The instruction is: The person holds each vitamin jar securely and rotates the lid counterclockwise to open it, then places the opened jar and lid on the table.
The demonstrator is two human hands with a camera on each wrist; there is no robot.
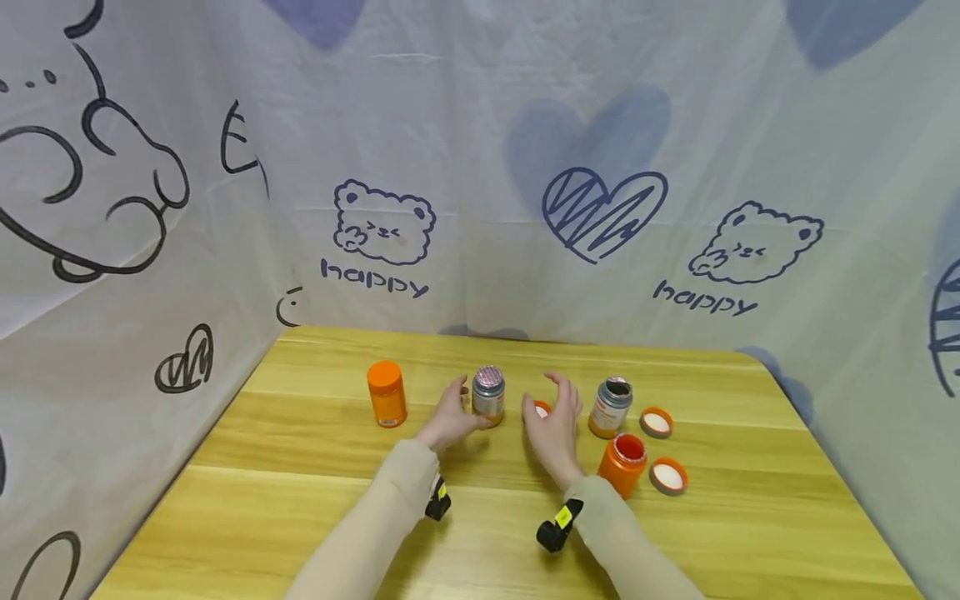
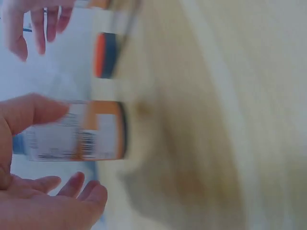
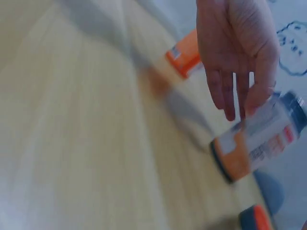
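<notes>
A grey-and-orange bottle with a foil-covered mouth stands upright near the middle of the table. My left hand is around it with fingers spread. In the left wrist view, the thumb overlaps the label of the bottle, while the other fingers sit apart from its far side. The right wrist view shows this left hand too, its thumb tip right at the bottle's label. To the right, my right hand hovers with bent, parted fingers, holding nothing. A lid lies behind it, partly hidden; the left wrist view shows this orange-and-grey lid below the fingers.
An orange jar with its lid on stands at left. At right are an uncapped grey-and-orange bottle and an uncapped orange jar. Beside them lie two lids, one lid farther back and another lid nearer. A printed curtain hangs behind the table.
</notes>
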